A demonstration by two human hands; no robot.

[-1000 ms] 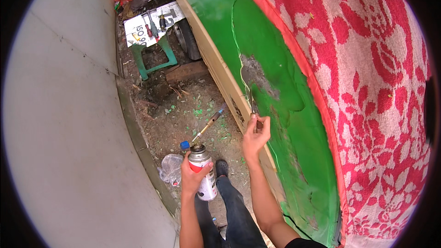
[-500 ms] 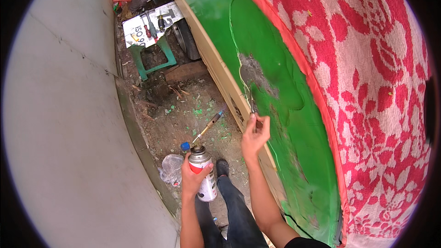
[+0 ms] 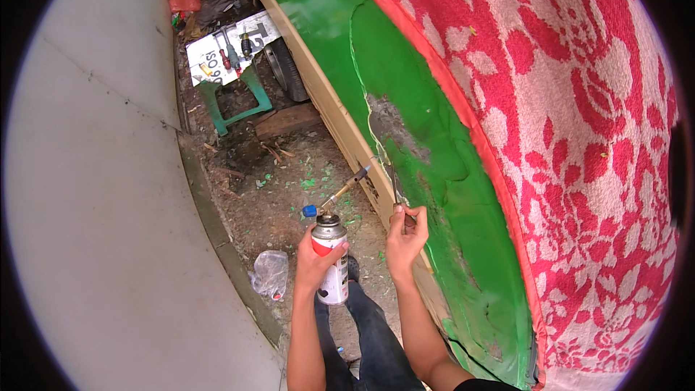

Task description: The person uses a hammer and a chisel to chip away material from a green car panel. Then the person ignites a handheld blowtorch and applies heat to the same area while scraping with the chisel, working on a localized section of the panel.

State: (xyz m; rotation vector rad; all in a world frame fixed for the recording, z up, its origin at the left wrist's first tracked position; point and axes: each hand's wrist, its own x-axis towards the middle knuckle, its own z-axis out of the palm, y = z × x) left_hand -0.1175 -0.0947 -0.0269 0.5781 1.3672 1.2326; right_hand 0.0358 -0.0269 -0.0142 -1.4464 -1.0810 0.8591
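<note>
Two grips noted | left hand [image 3: 318, 255] wraps fingers closed round gas-torch canister [image 3: 334, 284], nozzle [image 3: 363, 173] beside green panel [image 3: 463, 210] | right hand [image 3: 405, 245] pinches slim-bladed tool [image 3: 394, 192], blade near panel's ragged pale line [image 3: 372, 122] | I advise: blade shallow, nozzle aimed clear of fingers and floral towel [image 3: 565, 195]

The green panel [image 3: 470, 203] carries a grey patch [image 3: 397, 127]. Right of the panel, a cloth [image 3: 579, 159] shows pinkish-white flowers and leaves on red, with a plain coral-red edge. Left of the panel: a tan strip [image 3: 347, 127], a white can [image 3: 333, 286] with red band and silvery top, a brass-coloured torch [image 3: 344, 191] with blue knob [image 3: 310, 211].
</note>
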